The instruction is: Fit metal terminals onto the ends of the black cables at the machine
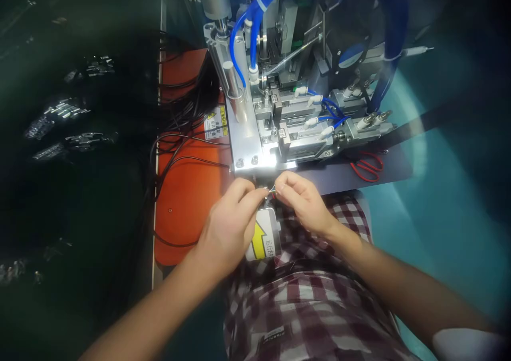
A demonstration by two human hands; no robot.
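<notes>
Thin coloured wires (pixel 272 191) stretch between my two hands, just in front of the metal base plate of a machine (pixel 245 142). My left hand (pixel 231 217) pinches one end of them between thumb and forefinger. From the other side my right hand (pixel 301 198) pinches the same wires, its fingers curled in. Only a short length shows between the fingertips; the rest is hidden. Close below the hands is a white cylindrical housing (pixel 268 244) with a yellow arrow label, partly covered by my left hand and wrist.
Blue air tubes (pixel 255 41) and pneumatic cylinders (pixel 307 150) fill the machine. Black cables (pixel 179 111) run across the orange tabletop (pixel 187 190) at left. A red-handled tool (pixel 368 166), seemingly scissors, lies on a dark board at right. Shiny small parts (pixel 66 108) lie far left, blurred.
</notes>
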